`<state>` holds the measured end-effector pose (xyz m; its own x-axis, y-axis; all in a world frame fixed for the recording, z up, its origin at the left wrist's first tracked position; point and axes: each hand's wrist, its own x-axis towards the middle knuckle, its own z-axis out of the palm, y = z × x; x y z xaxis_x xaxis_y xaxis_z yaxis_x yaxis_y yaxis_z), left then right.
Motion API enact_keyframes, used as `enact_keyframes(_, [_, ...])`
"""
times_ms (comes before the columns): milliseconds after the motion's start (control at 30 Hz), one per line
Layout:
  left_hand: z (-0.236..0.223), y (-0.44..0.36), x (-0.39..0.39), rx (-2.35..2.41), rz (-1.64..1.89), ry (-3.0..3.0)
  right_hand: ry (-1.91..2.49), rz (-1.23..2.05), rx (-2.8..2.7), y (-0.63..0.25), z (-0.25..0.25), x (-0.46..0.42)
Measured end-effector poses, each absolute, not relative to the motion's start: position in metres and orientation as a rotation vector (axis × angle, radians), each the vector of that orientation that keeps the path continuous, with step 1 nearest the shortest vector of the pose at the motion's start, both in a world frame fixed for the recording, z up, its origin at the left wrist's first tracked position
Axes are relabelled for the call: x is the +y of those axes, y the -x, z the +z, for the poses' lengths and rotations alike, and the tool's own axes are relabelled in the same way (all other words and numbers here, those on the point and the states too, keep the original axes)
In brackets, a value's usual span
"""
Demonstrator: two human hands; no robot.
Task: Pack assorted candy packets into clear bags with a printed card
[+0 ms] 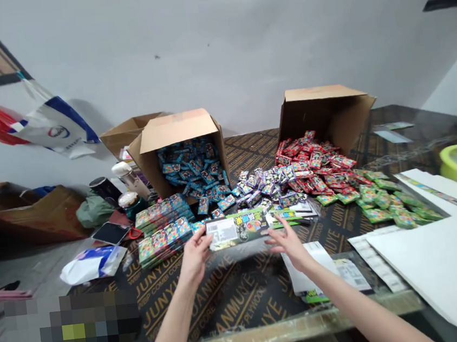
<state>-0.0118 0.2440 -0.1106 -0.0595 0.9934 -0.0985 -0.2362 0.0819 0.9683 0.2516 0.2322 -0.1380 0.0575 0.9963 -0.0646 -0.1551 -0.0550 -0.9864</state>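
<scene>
My left hand (196,253) pinches the left end of a flat printed plastic bag (238,228), dark with a bright picture, a pale label panel and a see-through lower strip. My right hand (288,242) is at the bag's right end with its fingers spread; whether its fingertips touch the bag I cannot tell. Behind the bag lies a loose heap of small purple-and-white packets (268,180). More printed bags (298,212) lie flat just beyond my right hand. Left of my left hand, stacks of colourful packs (165,240) stand on the table.
A tipped carton (178,126) spills blue packets (195,169); another carton (326,92) spills red packets (317,164). Green packets (395,205) lie at right, near white sheets (432,247) and a yellow-green basin (452,169). A phone (111,233) and bottles (129,178) are at left.
</scene>
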Motion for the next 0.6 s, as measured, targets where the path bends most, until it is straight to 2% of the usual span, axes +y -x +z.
enact_keyframes(67, [-0.125, 0.004, 0.229, 1.039, 1.201, -0.871, 1.032, 1.240, -0.940, -0.254, -0.130, 0.237])
enact_keyframes(200, [-0.143, -0.013, 0.212, 0.973, 0.788, -1.170, 0.963, 1.235, -1.105, -0.261, -0.106, 0.245])
enact_keyframes(333, [-0.132, -0.031, 0.219, 0.986, 1.043, -1.410, 0.957, 1.368, -1.506, -0.250, -0.103, 0.237])
enact_keyframes(500, [-0.113, -0.046, 0.227, 1.052, 1.114, -1.507, 1.020, 1.128, -1.564, -0.233, -0.113, 0.225])
enact_keyframes(600, [-0.112, -0.047, 0.224, 1.061, 1.105, -1.516, 0.996, 1.110, -1.518, -0.230, -0.110, 0.224])
